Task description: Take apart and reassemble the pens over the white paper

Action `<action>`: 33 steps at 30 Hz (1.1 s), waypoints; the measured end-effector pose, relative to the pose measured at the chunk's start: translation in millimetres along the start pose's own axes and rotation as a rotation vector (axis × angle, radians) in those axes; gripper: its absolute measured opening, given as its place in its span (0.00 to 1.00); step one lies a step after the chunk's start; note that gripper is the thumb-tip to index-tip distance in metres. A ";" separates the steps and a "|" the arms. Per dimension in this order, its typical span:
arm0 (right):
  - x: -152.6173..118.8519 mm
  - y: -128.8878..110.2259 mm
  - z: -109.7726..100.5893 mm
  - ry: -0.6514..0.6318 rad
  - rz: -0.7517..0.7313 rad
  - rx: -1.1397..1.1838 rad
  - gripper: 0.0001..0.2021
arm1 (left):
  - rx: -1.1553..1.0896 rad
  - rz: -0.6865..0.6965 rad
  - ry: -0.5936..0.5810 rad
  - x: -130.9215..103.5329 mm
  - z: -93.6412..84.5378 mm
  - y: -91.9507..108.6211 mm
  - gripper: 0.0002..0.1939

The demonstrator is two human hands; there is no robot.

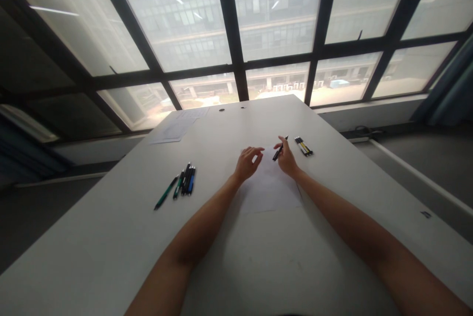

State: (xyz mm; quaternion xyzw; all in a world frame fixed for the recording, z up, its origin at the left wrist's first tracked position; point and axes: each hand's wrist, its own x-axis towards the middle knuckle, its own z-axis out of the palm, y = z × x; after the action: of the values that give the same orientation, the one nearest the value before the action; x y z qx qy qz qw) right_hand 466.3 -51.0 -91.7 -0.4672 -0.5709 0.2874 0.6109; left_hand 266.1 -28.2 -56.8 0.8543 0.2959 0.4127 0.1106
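Note:
A black pen [280,151] is in my right hand [287,160], gripped between thumb and fingers and slanting over the far right part of a white sheet of paper [271,193]. My left hand [249,162] hovers at or rests by the sheet's far left side, its fingers bent and apart, with nothing in it. Whether its fingers touch the paper I cannot tell. Just right of my right hand lies a small row of pens [303,146], dark with white and yellow parts.
Left of my left arm lie several black, green and blue pens [185,180]. Printed sheets [170,131] lie at the table's far left edge. Two dark spots mark the far end of the white table [111,237]. A small dark piece [425,214] sits near the right edge. Large windows stand beyond.

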 end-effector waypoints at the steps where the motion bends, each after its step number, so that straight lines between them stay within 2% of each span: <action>1: 0.1 1.1 1.3 -0.017 -0.044 -0.035 0.26 | -0.008 0.047 -0.058 0.2 -0.2 4.5 0.17; 4: 0.5 1.9 3.2 -0.037 -0.109 -0.089 0.27 | -0.026 0.179 -0.208 0.8 0.9 13.7 0.21; 6: 0.6 0.6 2.8 -0.024 -0.103 -0.093 0.27 | -0.014 0.239 -0.256 0.9 2.2 16.1 0.23; 11: 0.9 -1.8 -0.3 -0.002 -0.060 0.023 0.22 | 0.035 0.256 -0.278 0.3 5.8 14.5 0.23; 15: 1.3 -1.2 -1.5 -0.073 0.018 0.191 0.15 | 0.024 0.274 -0.301 0.5 8.3 12.9 0.20; 20: 1.3 -10.7 -3.0 -0.129 0.100 0.304 0.12 | 0.036 0.287 -0.274 -0.1 9.9 12.1 0.17; 26: 3.0 -21.5 1.5 -0.129 0.105 0.299 0.09 | 0.033 0.265 -0.208 -1.8 9.0 6.7 0.18; 28: 4.7 -18.6 3.1 -0.090 0.100 0.291 0.09 | -0.002 0.233 -0.160 -1.8 7.9 4.7 0.19; 30: 6.7 -13.3 1.8 0.010 0.068 0.248 0.09 | -0.021 0.181 -0.109 -1.9 6.8 3.4 0.18; 33: 10.0 -5.0 -7.1 0.122 -0.032 0.071 0.17 | -0.017 0.130 -0.071 -2.6 6.5 2.5 0.16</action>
State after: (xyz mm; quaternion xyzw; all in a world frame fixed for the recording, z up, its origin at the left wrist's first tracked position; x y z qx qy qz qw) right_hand 474.1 -45.9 -82.2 -0.4528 -0.5294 0.2686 0.6653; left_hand 270.9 -31.3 -61.5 0.8850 0.2321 0.3908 0.1011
